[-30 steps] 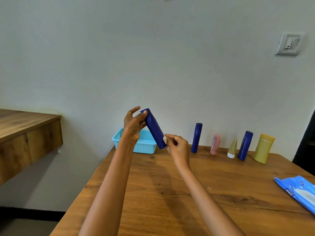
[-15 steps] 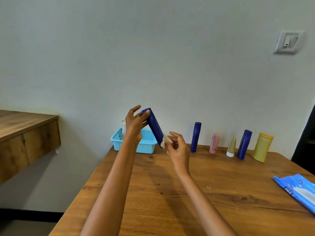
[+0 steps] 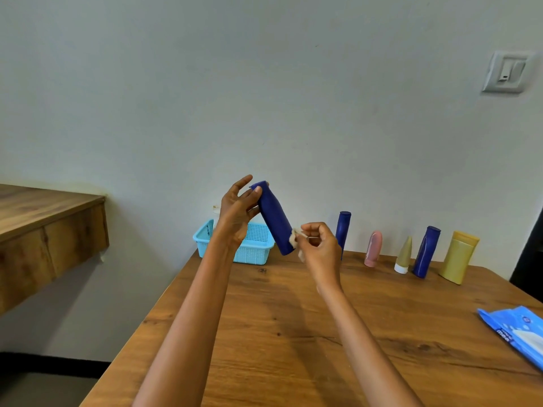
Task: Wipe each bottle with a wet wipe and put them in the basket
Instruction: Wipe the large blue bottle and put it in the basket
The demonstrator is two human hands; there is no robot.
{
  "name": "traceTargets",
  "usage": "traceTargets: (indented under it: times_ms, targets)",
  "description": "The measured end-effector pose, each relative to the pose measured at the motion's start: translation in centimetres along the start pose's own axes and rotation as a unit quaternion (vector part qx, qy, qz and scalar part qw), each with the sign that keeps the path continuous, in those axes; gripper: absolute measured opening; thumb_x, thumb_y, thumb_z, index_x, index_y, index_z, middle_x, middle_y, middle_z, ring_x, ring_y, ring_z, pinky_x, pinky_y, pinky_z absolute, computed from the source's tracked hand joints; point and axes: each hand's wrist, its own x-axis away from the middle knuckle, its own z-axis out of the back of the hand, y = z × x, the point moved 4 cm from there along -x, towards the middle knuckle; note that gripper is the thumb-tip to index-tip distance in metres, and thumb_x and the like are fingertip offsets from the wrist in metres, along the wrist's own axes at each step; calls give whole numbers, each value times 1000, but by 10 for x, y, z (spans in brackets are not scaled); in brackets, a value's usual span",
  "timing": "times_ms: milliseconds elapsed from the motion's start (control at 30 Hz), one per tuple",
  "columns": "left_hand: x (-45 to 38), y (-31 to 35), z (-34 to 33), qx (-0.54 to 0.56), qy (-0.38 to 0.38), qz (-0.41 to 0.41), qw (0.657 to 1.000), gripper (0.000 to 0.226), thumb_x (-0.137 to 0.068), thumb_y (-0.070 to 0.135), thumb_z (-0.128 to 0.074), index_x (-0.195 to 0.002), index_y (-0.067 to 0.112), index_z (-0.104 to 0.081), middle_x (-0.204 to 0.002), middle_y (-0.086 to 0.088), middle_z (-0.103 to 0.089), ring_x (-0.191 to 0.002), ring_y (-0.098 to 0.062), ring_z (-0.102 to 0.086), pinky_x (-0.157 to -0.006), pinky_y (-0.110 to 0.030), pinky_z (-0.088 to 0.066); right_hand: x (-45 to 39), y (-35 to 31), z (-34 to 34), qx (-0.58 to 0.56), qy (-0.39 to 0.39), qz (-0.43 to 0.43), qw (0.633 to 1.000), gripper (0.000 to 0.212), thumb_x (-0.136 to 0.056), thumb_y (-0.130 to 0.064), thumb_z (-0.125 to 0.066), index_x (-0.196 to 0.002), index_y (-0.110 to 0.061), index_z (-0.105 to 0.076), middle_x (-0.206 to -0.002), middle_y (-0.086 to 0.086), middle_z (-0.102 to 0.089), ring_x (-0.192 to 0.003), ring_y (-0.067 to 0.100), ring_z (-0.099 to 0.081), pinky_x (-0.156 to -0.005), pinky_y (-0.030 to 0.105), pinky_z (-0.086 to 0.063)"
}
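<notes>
My left hand [image 3: 236, 211] holds a dark blue bottle [image 3: 274, 217] by its upper end, tilted in the air above the table's far left. My right hand [image 3: 318, 248] pinches a small white wet wipe [image 3: 294, 237] against the bottle's lower end. Behind them a light blue basket [image 3: 252, 251] stands at the table's back left corner. Along the back edge stand another dark blue bottle [image 3: 343, 229], a pink bottle [image 3: 373, 248], a small cone-shaped tube [image 3: 404, 255], a third dark blue bottle [image 3: 426, 251] and a yellow bottle [image 3: 459, 256].
A blue wet-wipe pack [image 3: 517, 333] lies at the right edge of the wooden table [image 3: 293, 333]. A second wooden counter [image 3: 44, 224] juts out at the left, with a gap of floor between. A wall switch [image 3: 507, 72] is at the upper right.
The right hand with the wipe has shifted slightly along the bottle's lower end. The left hand has kept the bottle tilted at about the same place.
</notes>
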Motion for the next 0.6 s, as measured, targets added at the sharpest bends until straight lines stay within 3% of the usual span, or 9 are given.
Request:
traceTargets:
  times_ms: [133, 233, 333, 467, 600]
  targets:
    - [3, -4, -16, -21, -52, 16, 998, 41, -89, 6, -57, -129, 10, -48, -109, -14, -65, -95, -21, -64, -77, -28, -58, -1, -20, 0, -2, 37, 64, 997, 11, -85, -16, -66, -93, -20, -59, -87, -17, -61, -82, 1, -61, -66, 7, -49]
    - [3, -3, -14, -11, -52, 10, 999, 42, -90, 5, -55, -131, 9, -46, -108, -12, -67, -97, -21, -65, -79, -28, -57, 0, -27, -4, 17, -10, 98, 995, 10, -86, -16, -65, -94, -19, -60, -89, -18, -60, -85, -1, -59, -70, 7, -49]
    - [2, 2, -6, 7, -39, -1, 999, 42, -91, 4, -54, -132, 9, -45, -109, -12, -66, -99, -23, -64, -77, -28, -58, -2, -20, -4, 31, -61, 68, 995, 16, -84, -10, -65, -92, -22, -59, -88, -18, -59, -84, 1, -59, -66, 5, -47]
    - [4, 1, -8, 2, -52, 6, 999, 41, -91, 4, -54, -130, 8, -47, -105, -10, -67, -93, -20, -66, -73, -26, -58, -3, -11, 2, 12, -18, 29, 999, 16, -87, -7, -62, -97, -19, -59, -93, -12, -61, -89, 6, -60, -65, 5, -47]
    - [4, -9, -20, -22, -70, 18, 997, 40, -89, 5, -57, -128, 10, -49, -104, -11, -68, -92, -21, -67, -77, -29, -58, -8, -23, 4, -5, 17, 77, 997, 22, -87, -12, -63, -107, -18, -57, -103, -11, -61, -96, 5, -60, -74, 11, -51]
